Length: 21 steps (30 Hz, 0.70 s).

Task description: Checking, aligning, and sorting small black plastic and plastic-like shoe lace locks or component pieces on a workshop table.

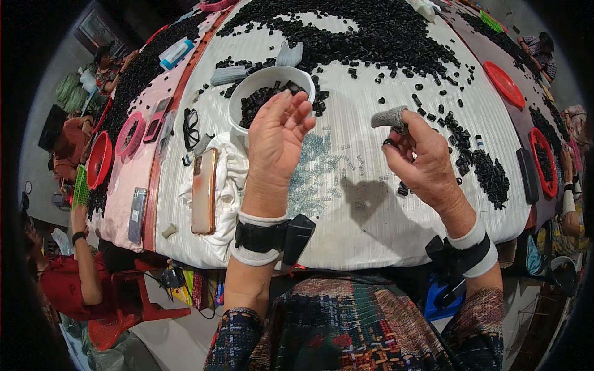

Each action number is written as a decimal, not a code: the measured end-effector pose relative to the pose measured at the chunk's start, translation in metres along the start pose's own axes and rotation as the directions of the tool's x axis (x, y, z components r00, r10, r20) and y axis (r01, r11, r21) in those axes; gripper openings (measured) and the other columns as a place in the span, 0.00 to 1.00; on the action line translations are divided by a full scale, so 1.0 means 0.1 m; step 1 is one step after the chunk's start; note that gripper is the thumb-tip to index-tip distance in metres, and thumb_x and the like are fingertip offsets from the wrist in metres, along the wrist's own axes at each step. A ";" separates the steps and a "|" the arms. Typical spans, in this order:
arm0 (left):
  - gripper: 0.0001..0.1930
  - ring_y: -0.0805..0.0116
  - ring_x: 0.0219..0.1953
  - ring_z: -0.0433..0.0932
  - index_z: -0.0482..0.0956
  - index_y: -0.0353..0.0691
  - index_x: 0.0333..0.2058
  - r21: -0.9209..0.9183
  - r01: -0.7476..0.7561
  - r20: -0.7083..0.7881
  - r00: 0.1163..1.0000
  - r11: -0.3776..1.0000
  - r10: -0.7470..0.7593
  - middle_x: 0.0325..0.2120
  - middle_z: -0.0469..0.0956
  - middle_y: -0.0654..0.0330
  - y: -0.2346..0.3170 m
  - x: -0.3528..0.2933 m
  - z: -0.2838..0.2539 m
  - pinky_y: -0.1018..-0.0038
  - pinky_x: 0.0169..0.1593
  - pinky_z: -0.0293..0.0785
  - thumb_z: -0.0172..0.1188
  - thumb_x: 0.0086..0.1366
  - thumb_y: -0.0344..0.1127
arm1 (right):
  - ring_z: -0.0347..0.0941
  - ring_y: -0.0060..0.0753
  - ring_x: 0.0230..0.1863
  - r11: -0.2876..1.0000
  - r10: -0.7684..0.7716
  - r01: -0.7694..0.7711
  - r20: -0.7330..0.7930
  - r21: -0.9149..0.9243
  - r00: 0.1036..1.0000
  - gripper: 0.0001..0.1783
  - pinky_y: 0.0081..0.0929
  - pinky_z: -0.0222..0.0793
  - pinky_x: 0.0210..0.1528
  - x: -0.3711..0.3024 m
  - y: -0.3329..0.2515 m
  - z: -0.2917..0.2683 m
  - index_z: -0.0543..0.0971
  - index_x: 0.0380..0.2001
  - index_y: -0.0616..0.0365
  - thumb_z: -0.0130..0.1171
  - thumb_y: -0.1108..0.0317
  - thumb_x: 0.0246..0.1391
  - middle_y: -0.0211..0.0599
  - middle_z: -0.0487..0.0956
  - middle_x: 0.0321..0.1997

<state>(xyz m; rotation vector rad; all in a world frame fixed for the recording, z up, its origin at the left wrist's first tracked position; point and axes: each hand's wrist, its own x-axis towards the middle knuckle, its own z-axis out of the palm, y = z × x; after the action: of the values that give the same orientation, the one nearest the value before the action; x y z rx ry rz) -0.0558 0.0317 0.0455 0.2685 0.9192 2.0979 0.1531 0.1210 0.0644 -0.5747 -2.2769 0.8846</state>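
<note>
By the white bucket (272, 75), left hand (279, 136), grip unclear; right hand (424, 157) pinching a black piece (390, 142). Far left, a blue-and-white package (176, 54), any lettering unreadable.

White bucket (263, 78) partly behind left hand (278, 139)

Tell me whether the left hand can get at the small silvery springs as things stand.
Probably yes: the small silvery springs lie on the white cloth just right of the left hand, with no visible obstacle between. The white bucket stands beyond the hand, off that path.
</note>
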 end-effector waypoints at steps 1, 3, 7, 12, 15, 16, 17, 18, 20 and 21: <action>0.10 0.66 0.34 0.77 0.69 0.38 0.40 0.021 -0.002 0.008 1.000 1.000 0.002 0.36 0.76 0.54 -0.01 -0.01 0.01 0.71 0.34 0.76 0.57 0.62 0.32 | 0.66 0.14 0.23 0.997 -0.072 0.074 -0.048 0.031 0.996 0.17 0.14 0.64 0.24 0.01 -0.04 0.04 0.72 0.42 0.64 0.57 0.79 0.44 0.29 0.70 0.27; 0.10 0.66 0.34 0.77 0.69 0.38 0.40 0.015 0.003 0.008 1.000 1.000 -0.003 0.36 0.76 0.55 -0.03 0.03 -0.04 0.71 0.34 0.76 0.57 0.62 0.33 | 0.68 0.19 0.25 0.985 -0.164 0.167 -0.048 0.046 0.985 0.18 0.18 0.69 0.26 0.07 -0.12 0.06 0.71 0.41 0.66 0.58 0.80 0.43 0.35 0.71 0.31; 0.09 0.69 0.33 0.78 0.72 0.37 0.40 0.011 0.027 -0.019 0.999 1.000 -0.027 0.35 0.78 0.56 -0.04 -0.02 -0.09 0.73 0.33 0.76 0.57 0.63 0.34 | 0.69 0.25 0.25 0.981 -0.193 0.193 -0.036 -0.005 0.981 0.18 0.22 0.68 0.25 0.05 -0.15 0.11 0.69 0.40 0.66 0.57 0.81 0.43 0.38 0.70 0.29; 0.12 0.70 0.27 0.79 0.72 0.36 0.40 0.282 0.129 0.228 0.953 0.951 -0.197 0.31 0.78 0.56 0.01 -0.29 0.01 0.76 0.25 0.77 0.58 0.63 0.37 | 0.70 0.28 0.25 0.980 -0.176 0.179 -0.047 0.082 0.983 0.18 0.25 0.69 0.26 0.05 -0.27 0.09 0.69 0.41 0.66 0.57 0.81 0.42 0.40 0.70 0.30; 0.12 0.72 0.26 0.79 0.74 0.36 0.38 0.372 0.174 0.383 0.866 0.912 -0.321 0.29 0.78 0.58 -0.03 -0.43 0.08 0.77 0.25 0.78 0.60 0.62 0.38 | 0.72 0.33 0.26 0.953 -0.268 0.269 -0.022 0.139 0.963 0.19 0.27 0.70 0.27 0.08 -0.31 0.13 0.70 0.41 0.65 0.57 0.81 0.42 0.41 0.71 0.31; 0.12 0.72 0.26 0.79 0.74 0.36 0.38 0.400 0.152 0.412 0.851 0.904 -0.325 0.29 0.78 0.59 -0.06 -0.46 0.08 0.78 0.25 0.78 0.60 0.62 0.37 | 0.73 0.35 0.27 0.928 -0.341 0.339 -0.008 0.153 0.940 0.18 0.28 0.71 0.28 0.08 -0.32 0.14 0.70 0.41 0.65 0.57 0.81 0.42 0.42 0.72 0.31; 0.12 0.73 0.26 0.79 0.75 0.34 0.37 0.384 0.167 0.431 0.838 0.908 -0.336 0.29 0.79 0.60 -0.07 -0.45 0.04 0.78 0.25 0.78 0.60 0.62 0.37 | 0.74 0.39 0.28 0.916 -0.373 0.371 -0.017 0.152 0.928 0.17 0.29 0.72 0.29 0.08 -0.34 0.15 0.70 0.40 0.64 0.57 0.81 0.43 0.42 0.72 0.30; 0.12 0.73 0.26 0.79 0.75 0.34 0.37 0.381 0.170 0.433 0.836 0.909 -0.338 0.29 0.79 0.60 -0.07 -0.46 0.04 0.78 0.25 0.78 0.60 0.62 0.37 | 0.74 0.39 0.28 0.918 -0.370 0.368 -0.016 0.148 0.929 0.17 0.29 0.72 0.29 0.06 -0.34 0.14 0.70 0.40 0.64 0.57 0.81 0.43 0.42 0.72 0.30; 0.12 0.72 0.26 0.79 0.76 0.34 0.38 0.416 0.138 0.420 0.847 0.899 -0.325 0.29 0.79 0.59 -0.06 -0.48 0.03 0.79 0.25 0.78 0.60 0.62 0.37 | 0.74 0.39 0.29 0.927 -0.369 0.364 0.046 0.092 0.928 0.16 0.29 0.72 0.29 0.05 -0.34 0.11 0.70 0.38 0.64 0.58 0.80 0.43 0.40 0.71 0.29; 0.12 0.72 0.26 0.79 0.76 0.34 0.38 0.416 0.140 0.420 0.847 0.899 -0.326 0.29 0.79 0.59 -0.04 -0.50 0.03 0.79 0.25 0.78 0.60 0.62 0.37 | 0.74 0.39 0.29 0.928 -0.368 0.362 0.047 0.091 0.929 0.16 0.29 0.72 0.29 0.04 -0.34 0.11 0.70 0.38 0.64 0.58 0.80 0.43 0.40 0.71 0.29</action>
<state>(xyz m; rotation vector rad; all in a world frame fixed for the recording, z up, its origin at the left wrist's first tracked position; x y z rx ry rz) -0.0194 -0.0027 0.0508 0.7965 0.9744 1.5085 0.1371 0.0955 0.0835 -0.0778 -2.2882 0.8105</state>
